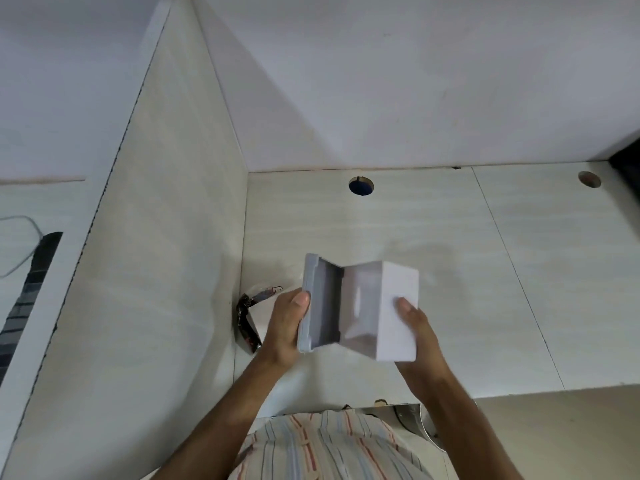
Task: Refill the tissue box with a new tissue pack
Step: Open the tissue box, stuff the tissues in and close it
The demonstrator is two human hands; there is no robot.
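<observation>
Striped shirt [332,448] is showing at the bottom edge. Both hands are holding the white tissue box [360,311] up above the desk [450,254]: left hand [284,327] is gripping the swung-open lid [311,306], right hand [414,323] is curling round the body. Crinkly plastic tissue pack [251,313] is lying by the partition [156,271]. Further back, a cable hole [361,186].

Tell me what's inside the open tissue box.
The tissue box, held above the desk by the left hand and right hand, shows only bare grey inner walls and a pale slot. No tissue pack is visible inside; the near corner is hidden.
</observation>
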